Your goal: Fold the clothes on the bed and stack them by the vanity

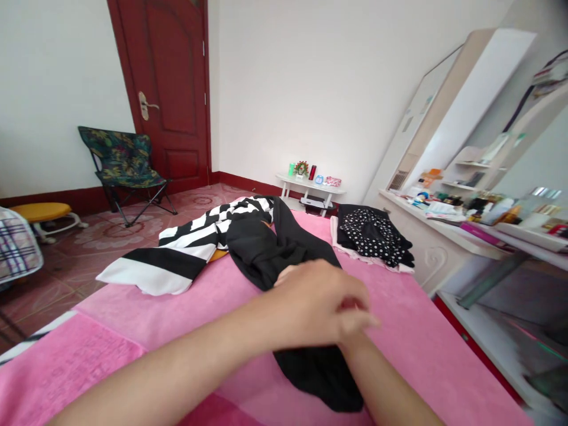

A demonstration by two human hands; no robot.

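My left arm reaches in from the lower left, and my left hand (319, 305) hovers over a crumpled black garment (266, 248) on the pink bed cover (412, 331). Its fingers point right and are smeared by motion, with nothing clearly in them. My right forearm comes up from the bottom edge. My right hand (351, 346) is hidden under the left hand, down at the black cloth. A black-and-white striped garment (186, 248) lies spread just left of the black one. A folded black polka-dot garment (373, 234) rests at the bed's far right corner.
A white dresser (448, 236) crowded with bottles and a mirror runs along the right. A low white side table (310, 189) stands past the bed. At the left are a folding chair (126, 165), a yellow stool (42, 213) and a dark red door (173, 89).
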